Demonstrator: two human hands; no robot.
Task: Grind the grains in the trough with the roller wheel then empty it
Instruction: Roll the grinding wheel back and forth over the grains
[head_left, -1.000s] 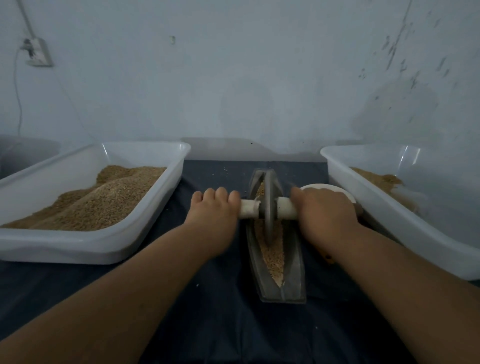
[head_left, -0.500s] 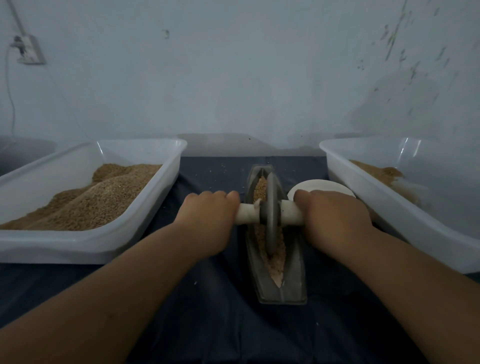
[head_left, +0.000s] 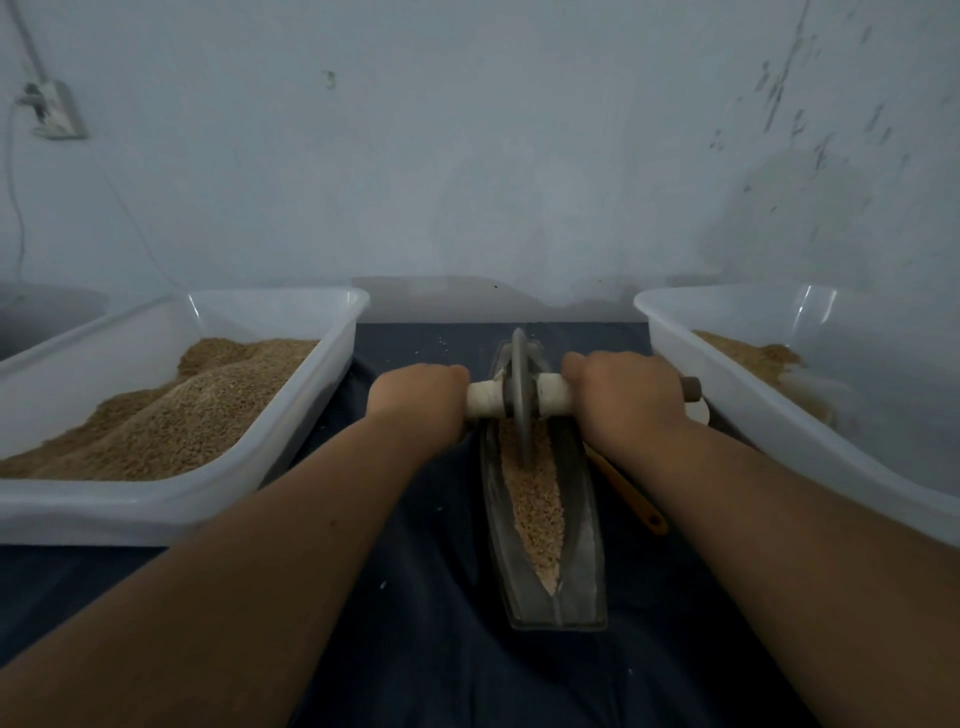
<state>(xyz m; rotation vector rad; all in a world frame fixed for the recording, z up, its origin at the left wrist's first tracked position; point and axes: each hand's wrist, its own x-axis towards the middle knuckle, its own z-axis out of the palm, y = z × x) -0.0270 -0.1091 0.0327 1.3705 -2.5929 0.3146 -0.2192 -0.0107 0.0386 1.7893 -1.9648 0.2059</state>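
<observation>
A narrow grey metal trough (head_left: 589, 561) lies lengthwise on the dark cloth, with tan grains (head_left: 535, 499) along its groove. A grey roller wheel (head_left: 519, 395) stands upright in the far part of the trough on a pale axle handle (head_left: 553, 395). My left hand (head_left: 421, 400) grips the handle's left end, and my right hand (head_left: 623, 400) grips its right end, both fists curled round it. The axle's brown right tip (head_left: 691, 388) sticks out past my right hand.
A white tub (head_left: 171, 504) holding a heap of grain stands on the left. Another white tub (head_left: 779, 415) with a little brown material stands on the right. An orange handle (head_left: 631, 493) and a white dish (head_left: 698, 413) lie between trough and right tub. A wall is close behind.
The wheel has rolled away from me toward the far end of the trough, with both hands moving forward on the handle. More grain shows in the near part of the trough.
</observation>
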